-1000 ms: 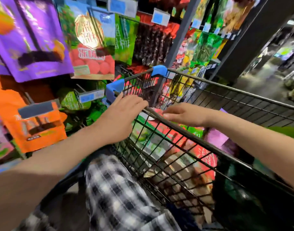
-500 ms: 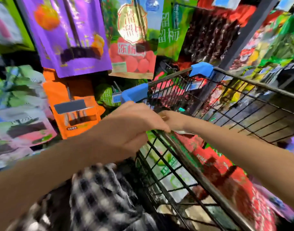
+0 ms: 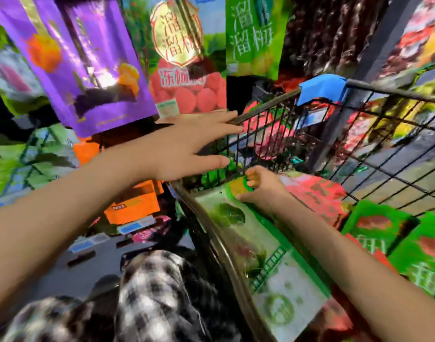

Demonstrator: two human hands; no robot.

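Shop racks hung with snack bags are seen behind: a purple bag (image 3: 88,58), a red-fruit bag (image 3: 186,70) and a green hanging bag (image 3: 253,38), with an orange bag (image 3: 135,203) lower left. Wire cart (image 3: 396,91) is stood close against the racks, a blue corner guard (image 3: 322,88) on its rim. Left hand (image 3: 184,146) is held spread, fingers straight, fingertips at the cart's top rail; contact cannot be told through the blur. Right hand (image 3: 263,187) is reached inside the cart, fingers curled on the upper edge of a green-and-white bag (image 3: 273,255), which is laid along the near wall. A red bag (image 3: 317,193) is seen just beside it. Checked cloth (image 3: 157,292) is noted below.
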